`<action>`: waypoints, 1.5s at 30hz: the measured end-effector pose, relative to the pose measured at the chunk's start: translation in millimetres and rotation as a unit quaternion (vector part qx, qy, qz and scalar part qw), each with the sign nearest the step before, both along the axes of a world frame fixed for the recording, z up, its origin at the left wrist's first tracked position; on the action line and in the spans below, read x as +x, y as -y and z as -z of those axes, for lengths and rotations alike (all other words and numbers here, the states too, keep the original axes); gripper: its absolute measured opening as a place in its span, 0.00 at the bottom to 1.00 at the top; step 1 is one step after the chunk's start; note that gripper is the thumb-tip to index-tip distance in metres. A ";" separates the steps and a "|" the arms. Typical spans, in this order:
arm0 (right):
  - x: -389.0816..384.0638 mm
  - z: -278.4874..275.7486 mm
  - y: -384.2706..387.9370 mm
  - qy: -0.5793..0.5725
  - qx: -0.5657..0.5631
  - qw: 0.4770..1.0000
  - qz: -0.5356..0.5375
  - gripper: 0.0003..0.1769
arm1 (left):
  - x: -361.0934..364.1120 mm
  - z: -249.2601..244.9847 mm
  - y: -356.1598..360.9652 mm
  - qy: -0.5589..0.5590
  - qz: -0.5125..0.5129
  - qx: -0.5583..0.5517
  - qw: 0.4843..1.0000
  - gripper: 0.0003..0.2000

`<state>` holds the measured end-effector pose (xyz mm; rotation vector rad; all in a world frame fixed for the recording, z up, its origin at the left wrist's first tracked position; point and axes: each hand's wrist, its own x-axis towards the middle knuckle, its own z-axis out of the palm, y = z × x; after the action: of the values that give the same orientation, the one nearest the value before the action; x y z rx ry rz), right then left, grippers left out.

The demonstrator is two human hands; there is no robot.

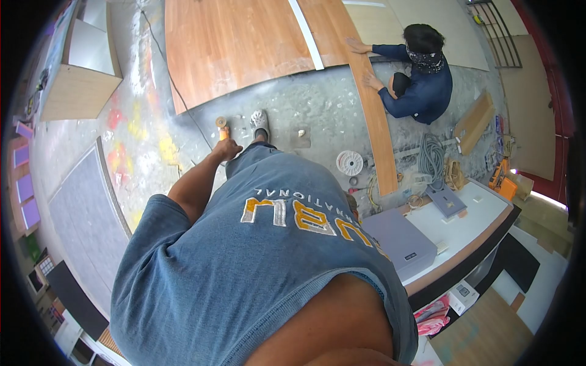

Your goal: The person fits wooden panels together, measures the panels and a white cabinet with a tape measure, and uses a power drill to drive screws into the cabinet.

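The left hand [227, 149] holds a grinder [223, 130]; the shirt [232, 274] shows "NATIONAL".

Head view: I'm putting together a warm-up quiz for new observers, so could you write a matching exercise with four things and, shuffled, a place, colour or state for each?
Things
1. Handheld tool
2. Spool
3. Narrow board
4. Hose or cable

Places, colours, states
A. Wood-coloured, touched by a co-worker's hand
B. Grey and coiled
C. Held in the wearer's left hand
D. White and round, on the floor

Pairs: 1-C, 2-D, 3-A, 4-B
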<state>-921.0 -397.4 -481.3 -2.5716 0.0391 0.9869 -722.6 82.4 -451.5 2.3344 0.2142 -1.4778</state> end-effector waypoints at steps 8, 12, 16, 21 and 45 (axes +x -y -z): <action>-28.7 35.9 11.4 -0.015 0.020 1.000 0.008 0.17 | 0.3 -11.4 4.9 0.027 0.077 -0.020 0.996 0.18; -11.0 12.8 2.9 -0.044 0.001 0.999 -0.010 0.17 | 3.0 -17.1 7.1 0.038 0.146 -0.011 0.989 0.12; 0.5 -0.4 0.1 -0.065 -0.014 0.998 -0.017 0.17 | 3.0 -18.4 5.5 0.025 0.109 -0.021 0.994 0.12; -7.5 6.5 5.2 -0.029 0.004 0.999 -0.021 0.18 | -1.4 -23.2 9.6 0.017 0.016 0.000 1.000 0.19; 3.9 -26.5 -1.6 0.043 0.025 0.999 -0.008 0.13 | -38.9 86.8 -31.6 0.055 0.204 -0.034 0.977 0.13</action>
<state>-917.1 -395.8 -454.8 -2.5689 -0.0299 0.8719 -761.5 113.9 -538.3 2.4965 -0.3605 -1.4919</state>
